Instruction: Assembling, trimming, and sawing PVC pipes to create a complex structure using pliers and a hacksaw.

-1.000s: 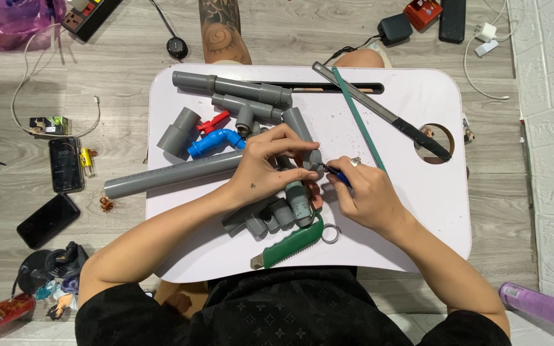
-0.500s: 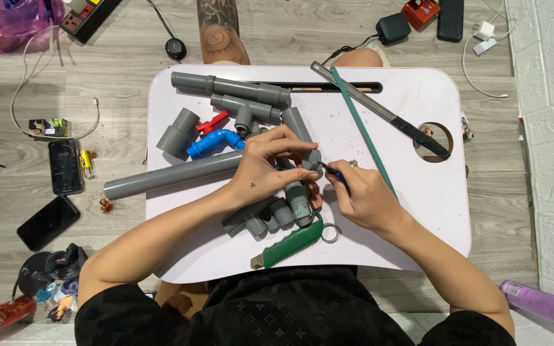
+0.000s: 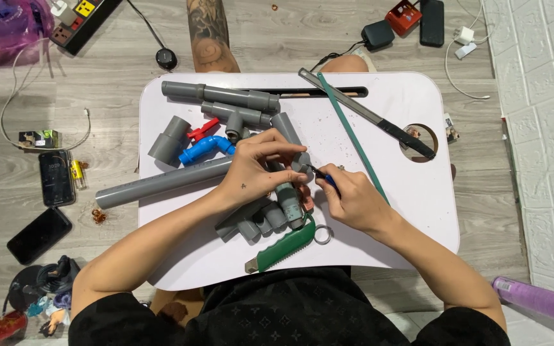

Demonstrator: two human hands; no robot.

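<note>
2 hands (image 3: 302,179) on grey pipe fitting (image 3: 288,192), white lap table (image 3: 411,211)

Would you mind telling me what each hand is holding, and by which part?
The left hand pinches a grey fitting at its top end. The right hand grips a blue-handled tool by its handle, tip at the fitting.

A home floor used as a workshop: a lap table (image 3: 418,211) on wood flooring (image 3: 97,83), phones (image 3: 56,177), chargers (image 3: 377,34), power strip (image 3: 84,16).
</note>
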